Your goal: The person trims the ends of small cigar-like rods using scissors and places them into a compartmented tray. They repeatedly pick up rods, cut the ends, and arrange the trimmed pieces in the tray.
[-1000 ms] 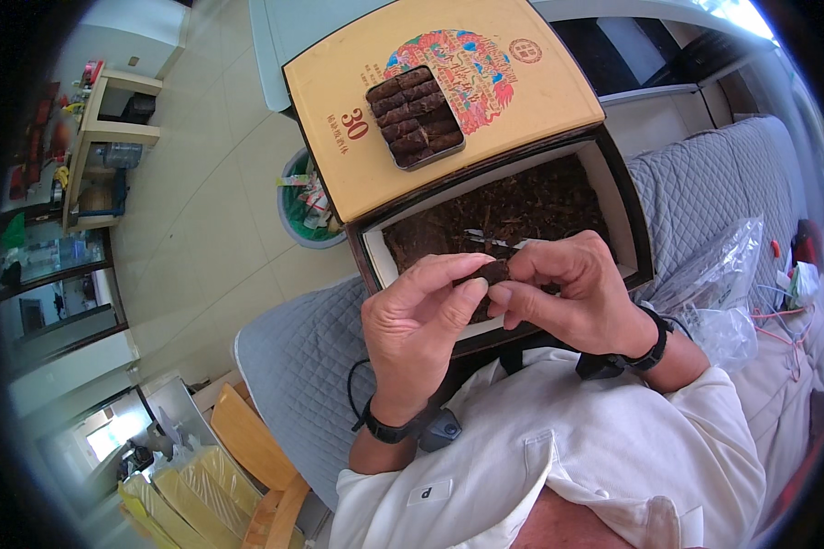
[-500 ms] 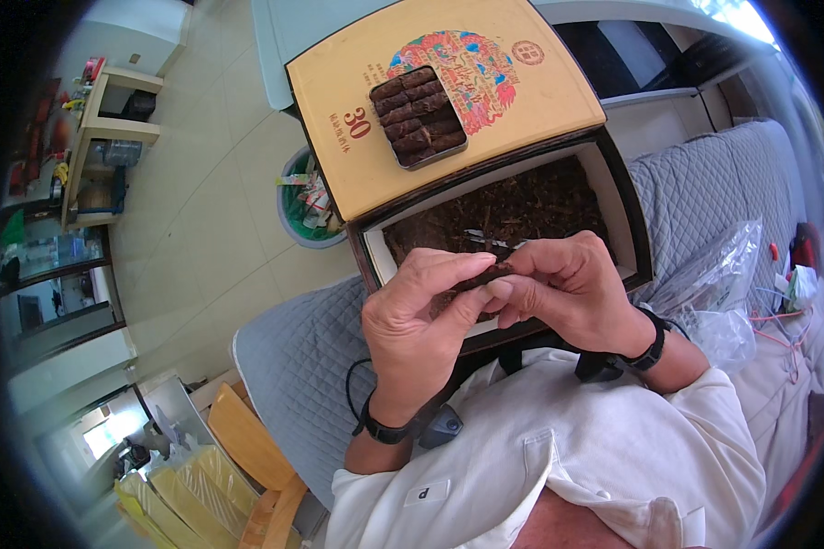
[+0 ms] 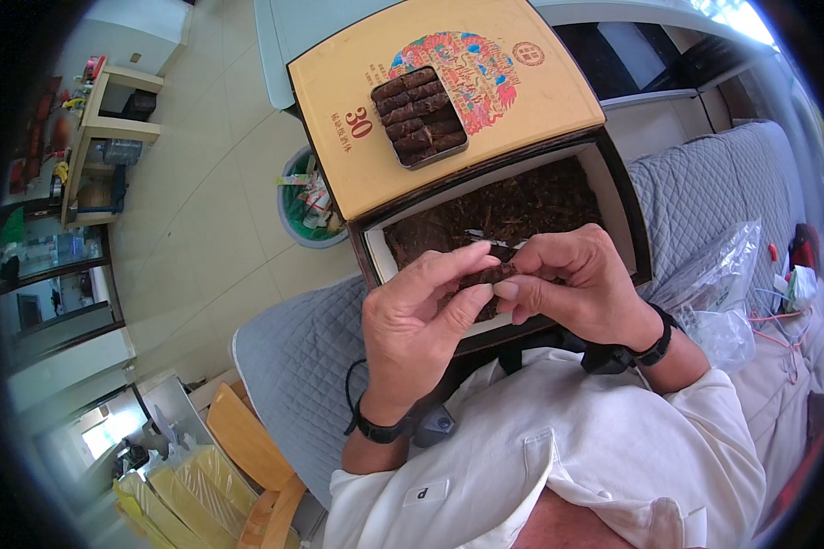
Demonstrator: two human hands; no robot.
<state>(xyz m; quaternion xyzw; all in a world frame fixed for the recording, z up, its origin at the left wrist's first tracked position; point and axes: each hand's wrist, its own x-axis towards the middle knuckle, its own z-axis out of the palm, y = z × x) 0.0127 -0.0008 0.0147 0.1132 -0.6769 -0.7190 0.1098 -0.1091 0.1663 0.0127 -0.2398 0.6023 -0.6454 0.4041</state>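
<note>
While both hands meet over the near edge of the tray [image 3: 619, 197], the fingertips of each close on a small dark roll [image 3: 491, 274] held between them. The left hand [image 3: 421, 325] has its thumb and forefinger stretched out almost straight, pinching the roll's left end, with the other fingers extended loosely beside them. The right hand [image 3: 581, 288] is curled tighter: its thumb presses the roll's right end from below and the bent fingers wrap over the top, hiding most of that end. Both palms face inward, wrists dropping back toward the person's chest, each wearing a black band.

Only a short stretch of the roll shows between the fingers; it is dark brown, rough and leafy in texture, lying roughly level just above the tray's near rim.

That tray is a shallow, pale-walled box with a dark outer frame, filled with loose dark brown shreds. Touching its far edge lies a yellow lid [image 3: 357, 174] with a colourful round picture, and on the lid sits a small tin [image 3: 419, 116] packed with finished dark rolls laid side by side. Left of the tray, on the floor, stands a green bin [image 3: 307, 215] holding scraps. Right of the tray, a clear plastic bag [image 3: 714, 284] rests on the grey quilted cushion [image 3: 284, 366].
</note>
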